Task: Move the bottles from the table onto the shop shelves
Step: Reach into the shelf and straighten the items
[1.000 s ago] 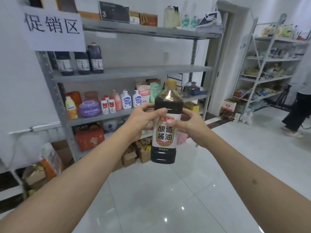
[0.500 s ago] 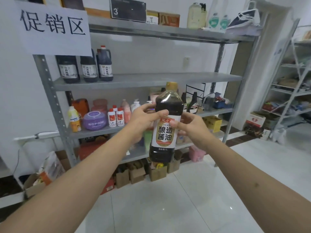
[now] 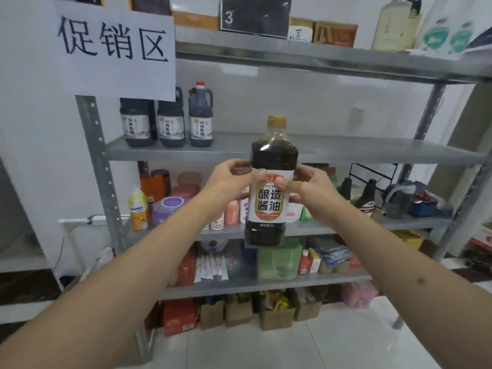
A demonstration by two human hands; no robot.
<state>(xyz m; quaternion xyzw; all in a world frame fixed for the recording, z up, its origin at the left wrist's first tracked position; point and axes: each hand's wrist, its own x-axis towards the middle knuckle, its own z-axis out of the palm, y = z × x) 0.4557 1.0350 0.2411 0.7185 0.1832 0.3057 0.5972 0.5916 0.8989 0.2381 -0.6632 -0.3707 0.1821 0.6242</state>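
Dark soy sauce bottle [image 3: 271,182] upright in my two-handed grasp, left hand [image 3: 231,179] and right hand [image 3: 308,193] clasping its label, three dark jugs [image 3: 167,121] on the grey shelf [image 3: 346,153] above-left of my grip.

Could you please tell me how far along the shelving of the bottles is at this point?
Already done, it seems: three dark jugs stand in a row at the left of the second shelf. In hand: the left hand and right hand hold one soy sauce bottle upright in front of that shelf, not yet set down. The table is out of view, so what remains there cannot be told.
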